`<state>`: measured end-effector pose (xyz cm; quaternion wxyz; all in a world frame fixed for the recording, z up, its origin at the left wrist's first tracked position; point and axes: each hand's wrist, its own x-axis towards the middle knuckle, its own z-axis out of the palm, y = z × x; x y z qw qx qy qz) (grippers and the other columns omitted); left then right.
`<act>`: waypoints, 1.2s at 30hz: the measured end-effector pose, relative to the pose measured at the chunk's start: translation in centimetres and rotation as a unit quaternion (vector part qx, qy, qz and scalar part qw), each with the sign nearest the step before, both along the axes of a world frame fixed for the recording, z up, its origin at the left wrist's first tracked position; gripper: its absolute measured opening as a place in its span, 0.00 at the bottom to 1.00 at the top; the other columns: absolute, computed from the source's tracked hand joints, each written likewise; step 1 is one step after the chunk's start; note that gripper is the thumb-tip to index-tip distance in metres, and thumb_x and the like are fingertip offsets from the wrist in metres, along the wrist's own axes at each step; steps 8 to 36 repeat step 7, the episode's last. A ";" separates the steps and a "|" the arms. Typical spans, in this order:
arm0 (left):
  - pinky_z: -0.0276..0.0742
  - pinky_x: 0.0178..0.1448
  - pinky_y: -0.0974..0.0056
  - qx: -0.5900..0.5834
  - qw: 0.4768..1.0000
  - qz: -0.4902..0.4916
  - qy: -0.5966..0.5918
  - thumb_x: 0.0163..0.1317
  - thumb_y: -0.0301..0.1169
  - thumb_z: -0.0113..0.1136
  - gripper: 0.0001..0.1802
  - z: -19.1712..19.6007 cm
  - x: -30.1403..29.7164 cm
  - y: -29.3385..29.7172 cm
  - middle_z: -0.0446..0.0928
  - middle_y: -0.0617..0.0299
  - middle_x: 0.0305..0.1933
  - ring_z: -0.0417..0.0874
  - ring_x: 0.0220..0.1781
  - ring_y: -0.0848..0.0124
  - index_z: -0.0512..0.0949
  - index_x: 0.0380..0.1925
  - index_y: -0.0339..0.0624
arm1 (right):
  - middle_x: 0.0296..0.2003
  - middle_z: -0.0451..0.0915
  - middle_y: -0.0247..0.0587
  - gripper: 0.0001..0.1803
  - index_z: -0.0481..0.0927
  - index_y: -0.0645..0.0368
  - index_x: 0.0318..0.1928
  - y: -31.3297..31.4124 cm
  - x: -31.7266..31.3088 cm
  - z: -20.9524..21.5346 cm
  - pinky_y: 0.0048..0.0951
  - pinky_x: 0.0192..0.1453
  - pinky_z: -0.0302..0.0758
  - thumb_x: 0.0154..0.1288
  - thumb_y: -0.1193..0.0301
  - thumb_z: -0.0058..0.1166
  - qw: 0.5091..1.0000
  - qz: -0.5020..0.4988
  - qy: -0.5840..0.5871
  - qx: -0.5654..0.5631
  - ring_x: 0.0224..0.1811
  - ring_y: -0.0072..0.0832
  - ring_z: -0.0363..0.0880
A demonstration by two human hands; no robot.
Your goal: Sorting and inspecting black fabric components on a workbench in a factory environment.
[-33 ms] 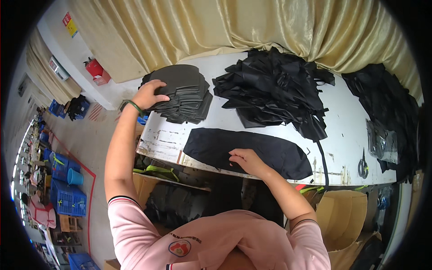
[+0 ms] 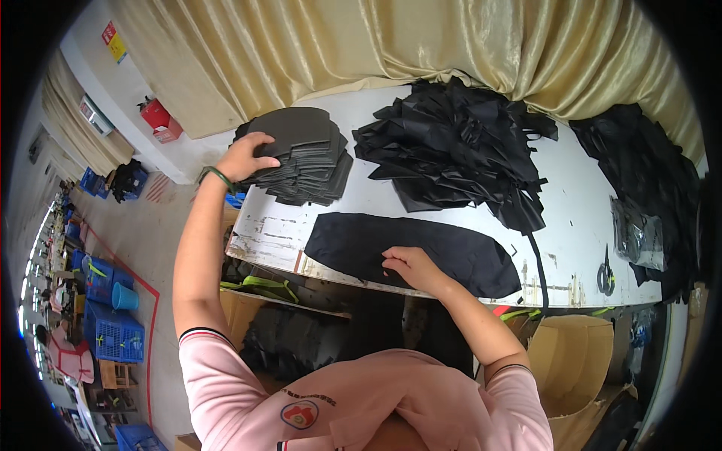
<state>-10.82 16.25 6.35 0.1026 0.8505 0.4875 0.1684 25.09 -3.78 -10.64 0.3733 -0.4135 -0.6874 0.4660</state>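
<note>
My left hand (image 2: pixel 252 156) rests at the left edge of a stack of dark grey, round-ended flat panels (image 2: pixel 302 124). Its thumb and fingers are spread apart on the top panels, and nothing is lifted. In front of me, along the near table edge, lies a long black fabric piece (image 2: pixel 346 244) with rounded ends. My right hand (image 2: pixel 412 268) is over the middle of that piece, its fingers curled in toward the thumb. Whatever the curled fingers may hold is hidden.
A large heap of black fabric pieces (image 2: pixel 459 150) covers the table's (image 2: pixel 278 233) back middle. Black scissors (image 2: pixel 605 276), a clear plastic bag (image 2: pixel 639 240) and more black cloth (image 2: pixel 639 165) lie at the right. An open cardboard box (image 2: pixel 569 357) stands below; blue crates (image 2: pixel 113 331) stand left.
</note>
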 end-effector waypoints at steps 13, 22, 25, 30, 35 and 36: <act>0.66 0.67 0.63 0.091 0.949 -0.012 -0.301 0.61 0.27 0.58 0.18 1.1 6.7 -8.0 0.76 0.52 0.58 0.77 0.60 0.60 0.75 0.53 0.45 | 0.24 0.81 0.36 0.10 0.81 0.62 0.41 0.6 0.2 0.8 0.21 0.33 0.70 0.64 0.68 0.61 0.990 -0.108 0.085 -0.026 0.26 0.17 0.75; 0.66 0.67 0.63 0.091 0.949 -0.012 -0.301 0.61 0.27 0.58 0.18 1.1 6.7 -8.0 0.76 0.52 0.58 0.77 0.60 0.60 0.75 0.53 0.45 | 0.24 0.81 0.36 0.10 0.81 0.62 0.41 0.6 0.2 0.8 0.21 0.33 0.70 0.64 0.68 0.61 0.990 -0.108 0.085 -0.026 0.26 0.17 0.75; 0.66 0.67 0.63 0.091 0.949 -0.012 -0.301 0.61 0.27 0.58 0.18 1.1 6.7 -8.0 0.76 0.52 0.58 0.77 0.60 0.60 0.75 0.53 0.45 | 0.24 0.81 0.36 0.10 0.81 0.62 0.41 0.6 0.2 0.8 0.21 0.33 0.70 0.64 0.68 0.61 0.990 -0.108 0.085 -0.026 0.26 0.17 0.75; 0.66 0.67 0.63 0.091 0.949 -0.012 -0.301 0.61 0.27 0.58 0.18 1.1 6.7 -8.0 0.76 0.52 0.58 0.77 0.60 0.60 0.75 0.53 0.45 | 0.24 0.81 0.36 0.10 0.81 0.62 0.41 0.6 0.2 0.8 0.21 0.33 0.70 0.64 0.68 0.61 0.990 -0.108 0.085 -0.026 0.26 0.17 0.75; 0.66 0.67 0.63 0.091 0.949 -0.012 -0.301 0.61 0.27 0.58 0.18 1.1 6.7 -8.0 0.76 0.52 0.58 0.77 0.60 0.60 0.75 0.53 0.45 | 0.24 0.81 0.36 0.10 0.81 0.62 0.41 0.6 0.2 0.8 0.21 0.33 0.70 0.64 0.68 0.61 0.990 -0.108 0.085 -0.026 0.26 0.17 0.75; 0.66 0.67 0.63 0.091 0.949 -0.012 -0.301 0.61 0.27 0.58 0.18 1.1 6.7 -8.0 0.76 0.52 0.58 0.77 0.60 0.60 0.75 0.53 0.45 | 0.24 0.81 0.36 0.10 0.81 0.62 0.41 0.6 0.2 0.8 0.21 0.33 0.70 0.64 0.68 0.61 0.990 -0.108 0.085 -0.026 0.26 0.17 0.75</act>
